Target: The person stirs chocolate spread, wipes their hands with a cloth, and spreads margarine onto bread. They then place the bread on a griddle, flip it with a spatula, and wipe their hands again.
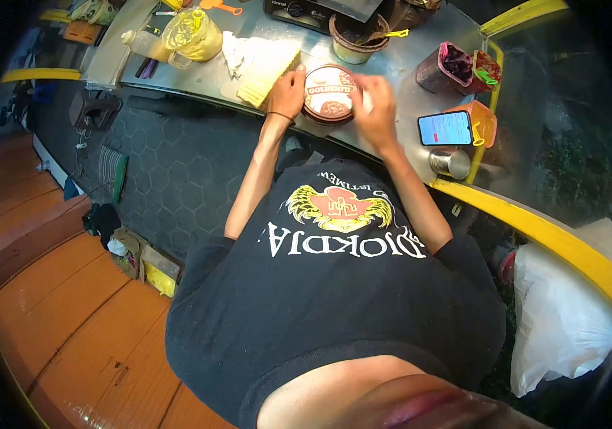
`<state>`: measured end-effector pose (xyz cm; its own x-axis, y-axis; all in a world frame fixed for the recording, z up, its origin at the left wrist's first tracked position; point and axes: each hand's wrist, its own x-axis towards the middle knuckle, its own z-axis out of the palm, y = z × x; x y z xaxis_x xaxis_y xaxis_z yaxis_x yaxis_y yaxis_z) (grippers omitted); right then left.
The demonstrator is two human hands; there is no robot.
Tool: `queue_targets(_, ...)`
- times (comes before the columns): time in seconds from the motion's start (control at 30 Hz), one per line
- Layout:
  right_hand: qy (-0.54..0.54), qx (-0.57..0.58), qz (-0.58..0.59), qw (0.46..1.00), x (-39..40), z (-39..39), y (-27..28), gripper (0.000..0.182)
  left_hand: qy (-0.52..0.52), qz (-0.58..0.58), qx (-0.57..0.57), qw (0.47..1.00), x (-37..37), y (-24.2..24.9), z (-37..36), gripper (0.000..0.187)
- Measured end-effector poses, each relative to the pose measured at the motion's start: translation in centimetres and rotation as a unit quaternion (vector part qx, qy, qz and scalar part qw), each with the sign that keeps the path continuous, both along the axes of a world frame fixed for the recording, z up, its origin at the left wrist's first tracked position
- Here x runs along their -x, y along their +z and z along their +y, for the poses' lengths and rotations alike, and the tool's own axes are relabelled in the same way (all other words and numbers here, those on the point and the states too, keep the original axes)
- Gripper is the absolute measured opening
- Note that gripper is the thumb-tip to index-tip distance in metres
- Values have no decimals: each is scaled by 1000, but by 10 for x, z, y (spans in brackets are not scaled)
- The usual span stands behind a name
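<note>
Best, by the look of it, to brace the round tub flat on the desk and work evenly around its rim, without tipping. At the tub's left, a left hand with fingers bent against its side, beside something yellow; impossible to tell how tightly closed. At its right rim, a blurred right hand, partly open, contact unclear. Farther right of the tub, a phone.

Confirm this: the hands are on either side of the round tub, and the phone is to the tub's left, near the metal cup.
Wrong side: the head view shows the phone to the right of the round tub, near the metal cup. The left hand and right hand are on either side of the tub.
</note>
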<state>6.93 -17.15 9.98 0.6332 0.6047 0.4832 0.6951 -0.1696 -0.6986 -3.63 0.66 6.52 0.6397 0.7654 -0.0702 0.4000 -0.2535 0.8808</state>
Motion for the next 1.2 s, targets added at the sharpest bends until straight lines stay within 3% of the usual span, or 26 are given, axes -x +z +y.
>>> queue_targets(0.07,-35,2,17,999,-25,11,-12,21,6,27,-48,998,-3,5,-4,57)
queue_targets(0.13,25,52,186,981,-33,17,-16,23,6,35,-29,999,-3,8,-8,57)
queue_targets(0.27,-28,65,129,989,-20,20,-13,27,11,20,-68,997,-8,-2,-6,56)
queue_targets(0.4,-46,78,182,979,-25,32,-26,32,34,52,-97,993,-12,-7,-11,55)
queue_targets(0.57,-81,197,164,963,-22,53,-25,60,59,92,-110,988,-17,3,-26,50)
queue_targets(0.8,-113,168,141,969,-22,52,-33,59,72,3,-114,991,-19,5,-30,42)
queue_targets(0.87,-110,197,235,945,-25,58,-35,64,67,-39,-138,987,-16,-9,-23,35)
queue_targets(0.93,-103,153,226,956,-25,56,-43,60,87,-22,-153,984,-17,-11,-26,36)
queue_targets(1.07,-90,148,252,952,-31,55,-53,53,94,-32,-125,987,-14,-19,-22,41)
queue_targets(1.13,-67,137,325,933,-30,51,-45,43,24,9,-28,999,-3,-13,-9,45)
queue_targets(1.2,-37,108,370,922,-22,52,-23,36,-83,-65,94,990,10,-32,16,43)
